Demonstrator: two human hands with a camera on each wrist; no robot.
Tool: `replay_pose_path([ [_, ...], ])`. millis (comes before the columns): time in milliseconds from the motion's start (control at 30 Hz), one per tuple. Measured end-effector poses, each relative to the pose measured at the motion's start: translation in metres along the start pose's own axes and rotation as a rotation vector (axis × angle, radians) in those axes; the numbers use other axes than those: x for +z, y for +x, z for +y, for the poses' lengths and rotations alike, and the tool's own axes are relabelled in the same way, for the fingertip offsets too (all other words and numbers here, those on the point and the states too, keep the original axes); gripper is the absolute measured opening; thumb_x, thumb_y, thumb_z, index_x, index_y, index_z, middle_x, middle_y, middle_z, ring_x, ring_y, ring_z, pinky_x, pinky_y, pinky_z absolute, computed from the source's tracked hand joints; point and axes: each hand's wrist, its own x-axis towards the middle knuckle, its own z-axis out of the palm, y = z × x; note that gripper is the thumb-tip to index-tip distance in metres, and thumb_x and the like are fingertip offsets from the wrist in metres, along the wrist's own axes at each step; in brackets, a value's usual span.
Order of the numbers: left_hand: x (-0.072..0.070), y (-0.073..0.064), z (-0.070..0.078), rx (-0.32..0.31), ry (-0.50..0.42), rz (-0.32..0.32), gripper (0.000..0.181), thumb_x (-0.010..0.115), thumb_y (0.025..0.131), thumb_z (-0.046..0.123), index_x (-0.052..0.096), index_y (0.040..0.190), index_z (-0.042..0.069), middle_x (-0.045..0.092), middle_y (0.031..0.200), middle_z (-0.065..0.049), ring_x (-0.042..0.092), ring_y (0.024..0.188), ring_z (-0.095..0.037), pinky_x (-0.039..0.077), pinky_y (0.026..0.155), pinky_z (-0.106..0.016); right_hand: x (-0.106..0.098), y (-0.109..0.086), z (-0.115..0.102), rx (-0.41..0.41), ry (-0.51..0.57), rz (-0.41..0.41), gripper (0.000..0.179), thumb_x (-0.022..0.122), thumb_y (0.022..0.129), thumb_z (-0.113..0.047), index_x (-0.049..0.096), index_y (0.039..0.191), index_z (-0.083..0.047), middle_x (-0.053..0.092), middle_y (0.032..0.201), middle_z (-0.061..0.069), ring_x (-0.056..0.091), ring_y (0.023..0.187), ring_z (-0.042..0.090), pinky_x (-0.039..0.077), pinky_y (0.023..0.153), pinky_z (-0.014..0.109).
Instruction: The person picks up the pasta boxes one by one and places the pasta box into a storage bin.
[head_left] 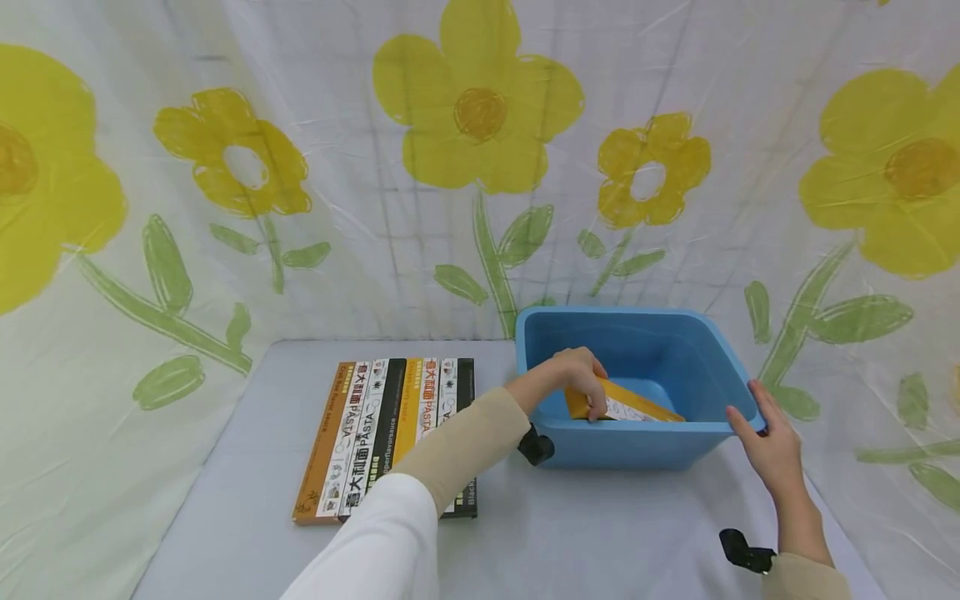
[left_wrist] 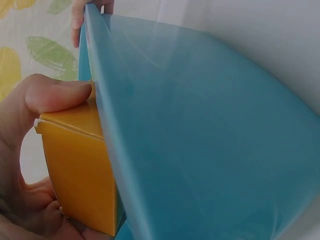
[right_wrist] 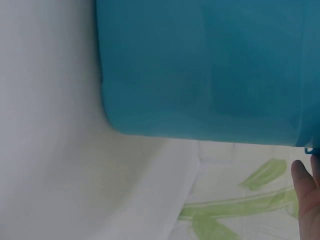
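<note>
My left hand (head_left: 581,375) reaches over the near rim of a blue plastic bin (head_left: 615,446) and grips one end of a yellow pasta box (head_left: 641,404). The yellow box lies slantwise inside the bin, along its near wall. In the left wrist view, thumb and fingers wrap the box's yellow end (left_wrist: 80,170), right beside the bin's rim (left_wrist: 112,145). My right hand (head_left: 772,442) holds the bin's near right corner, thumb and fingers spread on either side of it. The right wrist view catches only part of that hand (right_wrist: 310,200), at the bin's edge.
On the left of the white table (head_left: 240,467), several pasta boxes (head_left: 367,442) in orange, white, black and yellow lie side by side, partly hidden under my left sleeve. A flowered curtain (head_left: 360,275) hangs right behind the table and bin.
</note>
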Motion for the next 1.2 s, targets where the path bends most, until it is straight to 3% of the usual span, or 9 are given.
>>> replay_pose_path([
  [233, -0.0026, 0.002, 0.0017, -0.037, 0.016, -0.063, 0.069, 0.084, 0.064, 0.007, 0.064, 0.128, 0.018, 0.057, 0.123, -0.002, 0.052, 0.091, -0.014, 0.05, 0.073, -0.027, 0.0016, -0.0013, -0.0035, -0.007, 0.019, 0.004, 0.066, 0.055, 0.097, -0.026, 0.027, 0.151, 0.0, 0.023, 0.154, 0.028, 0.022, 0.137, 0.053, 0.026, 0.1, 0.069],
  [433, -0.0039, 0.004, -0.0001, -0.032, 0.0, -0.114, 0.068, 0.083, 0.067, 0.006, 0.061, 0.131, 0.015, 0.055, 0.12, -0.004, 0.052, 0.091, -0.015, 0.048, 0.073, -0.026, 0.002, -0.0006, -0.0043, -0.004, 0.021, -0.004, 0.067, 0.055, 0.098, -0.027, 0.025, 0.152, -0.002, 0.021, 0.155, 0.026, 0.021, 0.138, 0.053, 0.026, 0.099, 0.07],
  [633, -0.007, 0.0028, -0.0018, -0.063, -0.012, -0.182, 0.081, 0.077, 0.072, 0.009, 0.037, 0.143, 0.003, 0.045, 0.128, -0.009, 0.048, 0.09, -0.017, 0.046, 0.078, -0.029, 0.0035, 0.0, -0.0027, -0.018, 0.023, 0.009, 0.067, 0.056, 0.097, -0.027, 0.027, 0.152, -0.001, 0.023, 0.155, 0.026, 0.021, 0.138, 0.052, 0.025, 0.1, 0.07],
  [733, -0.0073, 0.0036, -0.0032, -0.078, 0.023, -0.142, 0.08, 0.078, 0.072, 0.011, 0.039, 0.141, 0.002, 0.045, 0.127, -0.01, 0.046, 0.083, -0.017, 0.044, 0.071, -0.028, 0.004, -0.0001, -0.0023, -0.02, 0.025, 0.015, 0.066, 0.057, 0.097, -0.026, 0.028, 0.151, -0.001, 0.024, 0.154, 0.026, 0.022, 0.138, 0.051, 0.026, 0.101, 0.069],
  [867, -0.0054, 0.0062, -0.0044, -0.072, 0.213, -0.034, 0.056, 0.08, 0.072, 0.018, 0.054, 0.12, 0.006, 0.051, 0.103, -0.006, 0.042, 0.069, -0.014, 0.037, 0.055, -0.025, 0.0036, -0.0011, -0.0015, -0.014, 0.029, 0.013, 0.067, 0.057, 0.096, -0.026, 0.028, 0.151, -0.001, 0.023, 0.155, 0.026, 0.022, 0.138, 0.052, 0.026, 0.1, 0.07],
  [967, -0.0028, 0.0062, -0.0049, -0.086, 0.329, 0.041, 0.049, 0.082, 0.072, 0.021, 0.056, 0.112, 0.01, 0.05, 0.092, -0.003, 0.041, 0.068, -0.014, 0.035, 0.052, -0.025, 0.0036, -0.0008, -0.0003, -0.017, 0.026, 0.01, 0.067, 0.056, 0.097, -0.027, 0.027, 0.152, -0.002, 0.023, 0.155, 0.026, 0.022, 0.137, 0.053, 0.026, 0.099, 0.07],
  [1200, 0.0012, 0.0044, -0.0057, -0.069, 0.391, 0.048, 0.046, 0.084, 0.073, 0.021, 0.059, 0.111, 0.009, 0.054, 0.093, -0.004, 0.043, 0.073, -0.016, 0.037, 0.055, -0.026, 0.0032, -0.0019, 0.0005, -0.021, 0.037, 0.02, 0.066, 0.056, 0.097, -0.027, 0.028, 0.152, -0.002, 0.023, 0.155, 0.025, 0.022, 0.138, 0.051, 0.025, 0.102, 0.068],
])
